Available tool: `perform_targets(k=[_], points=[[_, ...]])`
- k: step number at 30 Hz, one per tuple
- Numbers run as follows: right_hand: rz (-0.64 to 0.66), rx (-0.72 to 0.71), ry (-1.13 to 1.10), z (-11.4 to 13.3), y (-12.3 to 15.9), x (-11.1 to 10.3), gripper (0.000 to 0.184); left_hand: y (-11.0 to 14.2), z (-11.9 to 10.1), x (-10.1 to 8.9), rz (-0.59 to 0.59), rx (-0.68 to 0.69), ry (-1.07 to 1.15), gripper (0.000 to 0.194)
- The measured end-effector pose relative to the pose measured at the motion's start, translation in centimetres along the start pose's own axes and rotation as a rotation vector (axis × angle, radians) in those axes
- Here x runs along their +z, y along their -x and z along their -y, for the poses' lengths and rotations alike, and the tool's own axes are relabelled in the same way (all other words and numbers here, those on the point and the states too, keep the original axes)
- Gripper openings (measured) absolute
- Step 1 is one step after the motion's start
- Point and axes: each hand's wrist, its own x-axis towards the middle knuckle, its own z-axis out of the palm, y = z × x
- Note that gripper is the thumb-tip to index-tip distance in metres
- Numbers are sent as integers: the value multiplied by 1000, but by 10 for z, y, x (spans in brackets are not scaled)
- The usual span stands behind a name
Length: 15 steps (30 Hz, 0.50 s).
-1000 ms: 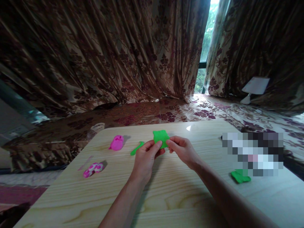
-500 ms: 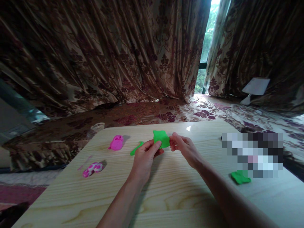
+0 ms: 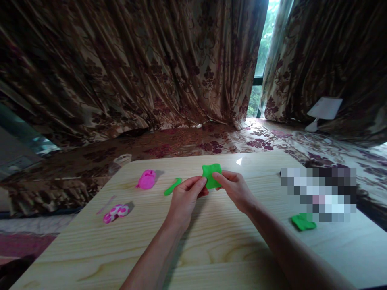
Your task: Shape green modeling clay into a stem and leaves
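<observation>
A flat, roughly square piece of green modelling clay is held up above the table between both hands. My left hand pinches its lower left edge, thumb in front and fingers behind. On the right side, my right hand grips it with the thumb pressed on its face. Just left of my left hand lies a curved green strip. Farther left sits a pink shaped lump with a hollow on top. Nearer to me are pink-and-white rounded pieces beside a thin pink stick.
Another flat green clay piece rests on the right of the wooden table. Behind it is a pixelated patch whose contents cannot be made out. A white lamp stands on the patterned cloth beyond, before long curtains.
My right hand came off the clay half a second ago and now grips it again, thumb on its face. The green piece has shifted slightly to the right.
</observation>
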Motion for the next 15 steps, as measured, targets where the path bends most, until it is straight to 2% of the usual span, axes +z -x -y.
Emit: perform_targets(k=[5, 12, 15], points=[[59, -9, 52, -2, 2, -1, 37, -2, 0, 1, -46, 46, 35, 27], [106, -7, 56, -1, 1, 1, 33, -3, 0, 0, -16, 30, 140, 26], [125, -11, 46, 0, 2, 1, 32, -3, 0, 1, -61, 42, 158, 25]])
